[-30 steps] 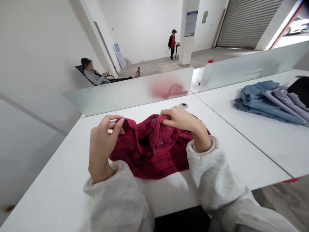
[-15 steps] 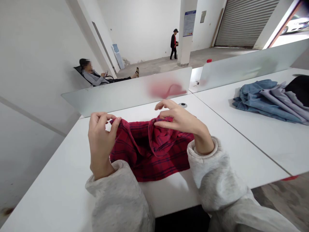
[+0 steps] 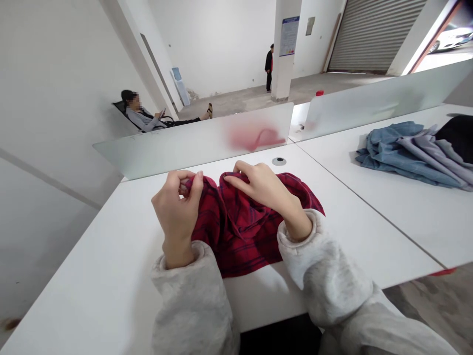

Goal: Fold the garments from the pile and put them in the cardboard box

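A red plaid shirt (image 3: 244, 231) lies bunched on the white table (image 3: 92, 276) in front of me. My left hand (image 3: 177, 212) is closed, pinching the shirt's upper left edge between thumb and fingers. My right hand (image 3: 262, 190) rests on the top of the shirt, its fingers curled and gripping a fold of cloth near the left hand. Both arms wear grey fleece sleeves.
A heap of blue and grey clothes (image 3: 410, 153) and something black (image 3: 460, 135) lie on the adjoining table at the right. Frosted divider panels (image 3: 185, 145) stand along the far edge. One person reclines in a chair (image 3: 142, 116), another stands by a pillar (image 3: 269, 66).
My left hand has moved right, toward the right hand, bringing the shirt's edge with it. My right hand, fingers lifted half a second ago, has come down and gripped the cloth again.
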### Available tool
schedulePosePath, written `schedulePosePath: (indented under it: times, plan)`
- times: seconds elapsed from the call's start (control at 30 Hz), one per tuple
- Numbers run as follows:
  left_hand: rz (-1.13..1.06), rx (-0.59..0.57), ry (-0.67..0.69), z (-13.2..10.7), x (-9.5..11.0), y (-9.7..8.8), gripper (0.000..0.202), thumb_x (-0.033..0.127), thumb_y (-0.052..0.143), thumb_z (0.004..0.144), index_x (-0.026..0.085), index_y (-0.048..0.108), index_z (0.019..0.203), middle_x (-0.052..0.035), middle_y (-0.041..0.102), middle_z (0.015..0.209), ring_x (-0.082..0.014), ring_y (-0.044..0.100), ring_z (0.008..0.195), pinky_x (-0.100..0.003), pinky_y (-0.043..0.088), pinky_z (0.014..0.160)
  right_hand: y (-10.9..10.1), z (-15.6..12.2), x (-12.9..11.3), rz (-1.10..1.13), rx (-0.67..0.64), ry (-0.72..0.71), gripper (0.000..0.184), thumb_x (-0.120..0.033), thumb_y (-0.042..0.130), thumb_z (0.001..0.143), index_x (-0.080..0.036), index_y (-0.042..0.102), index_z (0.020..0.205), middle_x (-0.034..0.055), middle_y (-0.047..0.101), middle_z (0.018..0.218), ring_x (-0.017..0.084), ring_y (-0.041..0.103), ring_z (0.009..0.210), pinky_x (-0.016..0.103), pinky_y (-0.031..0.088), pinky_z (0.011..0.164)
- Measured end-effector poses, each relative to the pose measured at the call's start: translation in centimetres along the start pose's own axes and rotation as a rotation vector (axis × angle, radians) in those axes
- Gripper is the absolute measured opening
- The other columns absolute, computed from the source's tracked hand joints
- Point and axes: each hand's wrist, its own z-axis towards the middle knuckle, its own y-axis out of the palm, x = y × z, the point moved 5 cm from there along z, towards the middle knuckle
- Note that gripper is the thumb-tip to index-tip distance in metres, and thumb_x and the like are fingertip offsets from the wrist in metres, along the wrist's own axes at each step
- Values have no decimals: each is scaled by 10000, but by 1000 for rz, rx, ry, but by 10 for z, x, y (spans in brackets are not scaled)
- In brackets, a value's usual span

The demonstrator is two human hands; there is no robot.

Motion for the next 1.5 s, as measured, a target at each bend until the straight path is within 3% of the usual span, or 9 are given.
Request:
schedulePosePath:
  times: [0.17, 0.37, 0.6, 0.73, 0.9, 1.0, 1.1, 1.2, 1.5]
  plan:
    - [-32, -99, -95, -3, 6, 15, 193, 377, 546, 845, 207, 539, 755, 51, 562, 625, -84, 507, 530, -202, 425, 576, -1, 0, -5, 209, -22, -12, 359, -425, 425, 941, -167, 538, 717, -23, 503, 606, 102, 415, 566, 229, 263, 588]
    - [-59, -153, -112, -3, 4, 20, 180, 352, 545, 838, 210, 502, 738, 53, 543, 604, -87, 499, 514, -208, 429, 565, 3, -1, -7, 257, -98, -22, 342, -464, 475, 902, -172, 533, 735, -29, 495, 608, 104, 405, 569, 233, 255, 579]
    - [-487, -564, -169, -8, -10, 35, 257, 436, 438, 903, 200, 538, 922, 12, 597, 707, -117, 588, 624, -236, 496, 614, 6, 1, -2, 146, -78, -29, 161, -312, 527, 863, -169, 534, 789, -31, 473, 612, 107, 391, 560, 225, 239, 570]
    - [-466, -609, -149, -8, -24, 38, 297, 402, 412, 923, 202, 556, 1089, 25, 542, 675, -117, 549, 607, -238, 483, 611, 6, 1, -3, 162, -105, -119, 139, -302, 508, 865, -169, 540, 846, -28, 485, 634, 112, 405, 573, 222, 251, 583]
    - [-318, -593, 67, -4, -24, 32, 305, 400, 438, 915, 230, 663, 1030, -57, 593, 1068, -178, 561, 1014, -321, 442, 914, 2, -1, -5, 199, -149, -194, 151, -315, 494, 878, -172, 542, 867, -24, 504, 650, 111, 417, 573, 222, 266, 592]
    - [-343, -692, 83, -6, -26, 34, 342, 453, 419, 913, 242, 678, 987, -48, 646, 1107, -210, 528, 1150, -361, 347, 1040, -1, -2, -6, 226, -151, -189, 163, -325, 499, 879, -171, 542, 847, -32, 494, 623, 105, 406, 553, 224, 267, 584]
    - [-353, -779, 3, -10, -29, 38, 397, 516, 409, 897, 240, 678, 992, -46, 690, 1021, -229, 576, 1080, -351, 398, 987, -3, -3, -6, 242, -144, -180, 187, -346, 498, 880, -171, 543, 830, -32, 493, 623, 104, 410, 555, 225, 271, 584]
    - [-390, -819, -15, -11, -24, 41, 413, 529, 451, 871, 224, 644, 1072, -59, 669, 1094, -233, 588, 1027, -334, 445, 905, -3, -3, -5, 255, -137, -178, 202, -362, 490, 884, -173, 546, 842, -32, 497, 635, 104, 419, 564, 222, 276, 584]
    - [-288, -691, 29, -7, -3, 32, 296, 446, 489, 867, 208, 636, 773, 9, 653, 731, -151, 562, 675, -251, 428, 650, -5, -5, -8, 296, -188, -214, 209, -380, 496, 895, -180, 554, 898, -19, 552, 695, 110, 455, 594, 225, 303, 599]
